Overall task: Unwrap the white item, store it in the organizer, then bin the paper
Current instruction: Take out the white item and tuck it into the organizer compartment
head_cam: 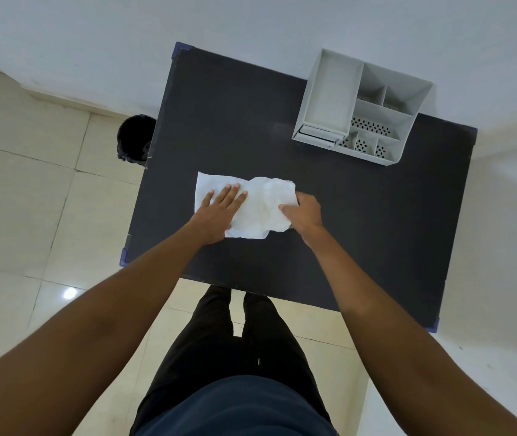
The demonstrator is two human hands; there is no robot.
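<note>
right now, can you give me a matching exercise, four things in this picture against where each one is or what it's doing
Things:
1. left hand
2. right hand
3. organizer
4. bin

Places or states:
A. on the floor beside the table's left edge
B. flat, pressing the paper down
C. at the table's far right corner
D. gripping the paper's right end

Pairs: 1-B, 2-D, 3-C, 4-A

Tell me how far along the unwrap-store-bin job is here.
Early. Nothing is finished: the grey plastic compartment organizer looks empty. In hand: the left hand presses the crumpled white paper flat while the right hand pinches its edge. Left: freeing the item, storing it, and binning paper in the black bin.
</note>
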